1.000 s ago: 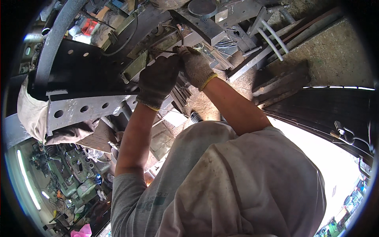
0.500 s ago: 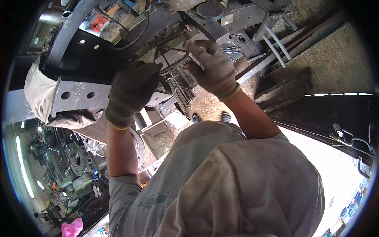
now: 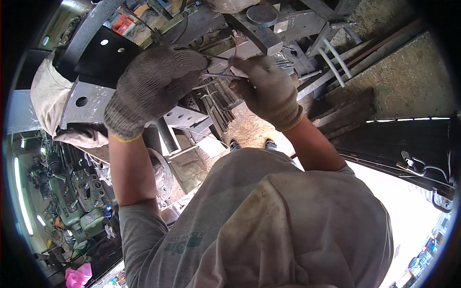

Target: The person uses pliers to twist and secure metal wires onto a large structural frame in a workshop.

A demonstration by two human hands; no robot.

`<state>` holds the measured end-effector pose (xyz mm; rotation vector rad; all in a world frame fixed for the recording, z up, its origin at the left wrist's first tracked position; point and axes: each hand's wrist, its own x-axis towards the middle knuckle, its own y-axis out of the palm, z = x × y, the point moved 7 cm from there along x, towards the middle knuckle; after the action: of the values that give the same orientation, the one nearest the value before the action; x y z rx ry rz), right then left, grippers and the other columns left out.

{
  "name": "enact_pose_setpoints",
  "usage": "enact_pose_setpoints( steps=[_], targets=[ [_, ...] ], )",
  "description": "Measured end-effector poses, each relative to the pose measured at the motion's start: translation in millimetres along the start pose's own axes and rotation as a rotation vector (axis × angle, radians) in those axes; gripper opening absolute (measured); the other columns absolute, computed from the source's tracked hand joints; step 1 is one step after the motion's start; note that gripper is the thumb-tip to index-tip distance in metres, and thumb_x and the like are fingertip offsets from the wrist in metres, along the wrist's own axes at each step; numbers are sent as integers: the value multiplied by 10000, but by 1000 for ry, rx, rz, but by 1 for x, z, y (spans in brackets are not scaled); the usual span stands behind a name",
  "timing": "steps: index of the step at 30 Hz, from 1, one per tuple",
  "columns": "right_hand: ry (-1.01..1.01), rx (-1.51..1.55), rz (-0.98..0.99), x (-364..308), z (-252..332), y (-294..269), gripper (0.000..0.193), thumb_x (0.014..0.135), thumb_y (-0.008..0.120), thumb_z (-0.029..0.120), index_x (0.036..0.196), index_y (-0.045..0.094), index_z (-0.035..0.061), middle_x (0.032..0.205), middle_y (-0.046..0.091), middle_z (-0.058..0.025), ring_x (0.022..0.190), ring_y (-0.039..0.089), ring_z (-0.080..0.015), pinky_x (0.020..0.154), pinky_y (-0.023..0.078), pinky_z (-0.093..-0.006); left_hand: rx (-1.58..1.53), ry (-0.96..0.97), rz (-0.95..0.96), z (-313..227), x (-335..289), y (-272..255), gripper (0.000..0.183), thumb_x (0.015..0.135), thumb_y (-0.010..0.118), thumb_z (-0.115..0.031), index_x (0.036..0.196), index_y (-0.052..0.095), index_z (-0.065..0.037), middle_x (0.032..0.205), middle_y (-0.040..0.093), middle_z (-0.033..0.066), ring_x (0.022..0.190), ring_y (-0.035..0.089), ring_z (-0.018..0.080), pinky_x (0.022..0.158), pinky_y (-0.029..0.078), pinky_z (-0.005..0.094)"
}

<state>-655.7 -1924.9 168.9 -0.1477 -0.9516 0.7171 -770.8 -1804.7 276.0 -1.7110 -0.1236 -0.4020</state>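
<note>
Both my hands wear dirty grey knit work gloves with yellow cuff edges. A thin grey metal rod (image 3: 222,75) spans the gap between them, its ends hidden at the fingers. My left hand (image 3: 156,89) is curled closed at the rod's left end. At its other end, the fingers of my right hand (image 3: 270,89) are bent in and pinch it. Just below the rod lies a bundle of thin metal rods (image 3: 218,103), partly covered by my left glove. A dark thin wire (image 3: 219,57) shows above the gap; where it leads I cannot tell.
A steel beam with round holes (image 3: 91,98) runs across the left, a beige cloth (image 3: 48,96) draped over its end. Steel frame parts (image 3: 300,25) and a round dark disc (image 3: 261,16) lie ahead. Long bars (image 3: 379,53) lie at right. Green machinery (image 3: 72,197) stands lower left.
My left hand has come closer and turned, its fingers curled. My right hand has closed from a looser pose and lowered slightly. The thin rod now shows between them.
</note>
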Motion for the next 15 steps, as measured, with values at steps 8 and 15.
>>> enact_pose_setpoints(
  steps=[8,15],
  targets=[
    [567,309,304,-45,-82,44,244,893,595,64,1125,667,36,789,631,-55,613,603,-124,565,496,-272,354,-338,-287,-31,9,87,429,886,629,-337,1218,606,-68,1100,653,115,964,648,306,813,518,423],
    [573,252,251,-62,-110,60,399,771,635,-52,1152,653,64,937,673,-135,785,672,-263,705,538,-355,88,-553,126,-34,-21,178,385,897,596,-234,1253,550,-93,866,644,119,820,659,294,715,518,443]
  ],
)
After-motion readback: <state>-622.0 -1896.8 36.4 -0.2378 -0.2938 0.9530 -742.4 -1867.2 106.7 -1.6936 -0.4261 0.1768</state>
